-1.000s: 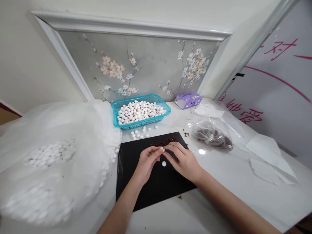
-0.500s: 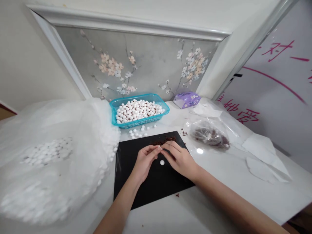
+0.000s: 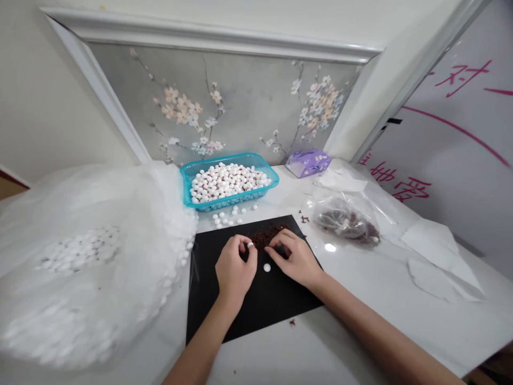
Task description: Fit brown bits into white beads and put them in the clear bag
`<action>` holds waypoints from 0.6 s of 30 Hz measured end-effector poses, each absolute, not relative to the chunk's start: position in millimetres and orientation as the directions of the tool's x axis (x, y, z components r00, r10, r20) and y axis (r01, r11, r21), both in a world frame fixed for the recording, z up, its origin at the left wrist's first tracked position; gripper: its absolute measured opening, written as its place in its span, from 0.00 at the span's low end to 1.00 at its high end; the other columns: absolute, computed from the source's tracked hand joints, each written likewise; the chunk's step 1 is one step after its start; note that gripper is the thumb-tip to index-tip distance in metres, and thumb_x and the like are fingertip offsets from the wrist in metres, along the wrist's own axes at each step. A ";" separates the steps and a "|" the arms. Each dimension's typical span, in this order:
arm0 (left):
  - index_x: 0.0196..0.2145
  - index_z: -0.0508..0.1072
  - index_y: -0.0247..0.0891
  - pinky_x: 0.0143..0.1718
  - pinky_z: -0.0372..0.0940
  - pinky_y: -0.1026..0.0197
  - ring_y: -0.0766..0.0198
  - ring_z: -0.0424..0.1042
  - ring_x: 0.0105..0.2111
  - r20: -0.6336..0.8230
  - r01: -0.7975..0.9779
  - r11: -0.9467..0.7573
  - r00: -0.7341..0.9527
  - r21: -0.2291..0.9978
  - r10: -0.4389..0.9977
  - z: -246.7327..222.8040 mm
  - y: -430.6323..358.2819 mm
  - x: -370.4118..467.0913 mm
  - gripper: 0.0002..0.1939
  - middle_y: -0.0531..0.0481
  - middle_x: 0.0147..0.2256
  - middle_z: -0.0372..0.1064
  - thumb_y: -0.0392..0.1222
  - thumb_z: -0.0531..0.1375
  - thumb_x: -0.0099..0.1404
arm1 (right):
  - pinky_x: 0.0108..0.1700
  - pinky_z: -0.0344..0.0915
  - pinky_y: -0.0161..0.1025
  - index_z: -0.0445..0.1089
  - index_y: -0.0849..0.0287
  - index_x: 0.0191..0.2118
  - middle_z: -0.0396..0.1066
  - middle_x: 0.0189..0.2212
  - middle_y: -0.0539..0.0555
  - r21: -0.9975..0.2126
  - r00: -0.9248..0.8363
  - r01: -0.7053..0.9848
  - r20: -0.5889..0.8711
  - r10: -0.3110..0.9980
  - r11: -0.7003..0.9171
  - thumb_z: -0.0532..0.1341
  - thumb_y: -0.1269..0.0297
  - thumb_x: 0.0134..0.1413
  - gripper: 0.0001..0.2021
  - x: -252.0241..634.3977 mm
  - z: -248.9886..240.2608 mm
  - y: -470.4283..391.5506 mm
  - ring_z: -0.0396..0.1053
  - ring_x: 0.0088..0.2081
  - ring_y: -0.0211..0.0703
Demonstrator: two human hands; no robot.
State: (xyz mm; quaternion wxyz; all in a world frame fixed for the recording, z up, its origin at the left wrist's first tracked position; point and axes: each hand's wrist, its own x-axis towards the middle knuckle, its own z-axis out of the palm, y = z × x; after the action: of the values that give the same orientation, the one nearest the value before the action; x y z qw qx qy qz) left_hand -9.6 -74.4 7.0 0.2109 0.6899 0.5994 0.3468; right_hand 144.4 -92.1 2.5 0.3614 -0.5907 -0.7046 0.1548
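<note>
Moved apart since earlier: left hand (image 3: 236, 264) pinches white ball (image 3: 250, 244) over black sheet (image 3: 256, 310); right hand (image 3: 294, 256) beside brown bits (image 3: 265, 235) near sheet's far edge, can't tell if pinching any.

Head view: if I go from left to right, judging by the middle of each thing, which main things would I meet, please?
Large bag of white balls → left hand → lone white ball on the black mat → right hand → clear bag of brown bits → white sheet.
</note>
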 end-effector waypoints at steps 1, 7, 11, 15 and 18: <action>0.29 0.67 0.41 0.26 0.52 0.65 0.65 0.64 0.28 0.214 0.718 -0.196 0.068 0.667 0.975 7.1 -74.9 -9.6 0.03 0.55 0.25 0.61 0.39 0.54 0.58 | 0.25 0.58 0.33 0.66 0.58 0.29 0.65 0.28 0.50 -0.647 -0.024 0.730 0.300 0.953 0.222 0.59 0.64 0.51 0.04 142.5 1.4 -92.5 0.61 0.24 0.34; 0.30 0.70 0.42 0.27 0.54 0.64 0.64 0.66 0.30 0.174 0.765 -0.246 0.177 0.595 0.969 8.1 -75.9 -8.9 0.07 0.53 0.28 0.65 0.36 0.52 0.58 | 0.27 0.59 0.32 0.70 0.55 0.31 0.66 0.29 0.48 -0.629 -0.036 0.760 0.211 0.977 0.164 0.58 0.67 0.51 0.03 139.8 -2.2 -92.3 0.63 0.25 0.34; 0.40 0.71 0.39 0.41 0.57 0.55 0.53 0.64 0.42 0.366 0.857 -0.358 0.219 0.371 0.904 8.0 -69.7 -14.6 0.12 0.44 0.40 0.69 0.39 0.52 0.60 | 0.27 0.60 0.33 0.70 0.55 0.32 0.66 0.30 0.49 -0.680 -0.028 0.710 0.229 0.973 0.181 0.56 0.67 0.54 0.06 142.9 -5.8 -90.9 0.63 0.25 0.34; 0.50 0.66 0.34 0.48 0.52 0.46 0.44 0.57 0.52 0.440 0.942 -0.284 0.181 0.181 0.880 1.8 -58.3 -25.5 0.19 0.36 0.51 0.62 0.40 0.50 0.62 | 0.25 0.59 0.33 0.70 0.56 0.32 0.64 0.29 0.48 -0.724 0.009 0.669 0.236 0.972 0.169 0.56 0.66 0.55 0.06 144.0 -9.4 -90.7 0.59 0.22 0.33; 0.51 0.65 0.32 0.47 0.53 0.46 0.44 0.58 0.52 0.440 0.958 -0.235 0.141 0.166 0.887 -4.5 -50.9 -32.7 0.20 0.34 0.52 0.61 0.41 0.48 0.64 | 0.25 0.59 0.33 0.69 0.56 0.31 0.64 0.28 0.49 -0.730 0.014 0.659 0.252 0.968 0.181 0.56 0.65 0.54 0.06 144.1 -10.1 -91.0 0.58 0.21 0.33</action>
State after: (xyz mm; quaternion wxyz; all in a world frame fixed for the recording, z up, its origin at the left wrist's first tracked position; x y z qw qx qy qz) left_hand -32.7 -50.9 -4.5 -0.0772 0.7515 0.6137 0.2295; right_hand 144.1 -91.0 -10.1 0.3740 -0.6059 -0.6711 0.2064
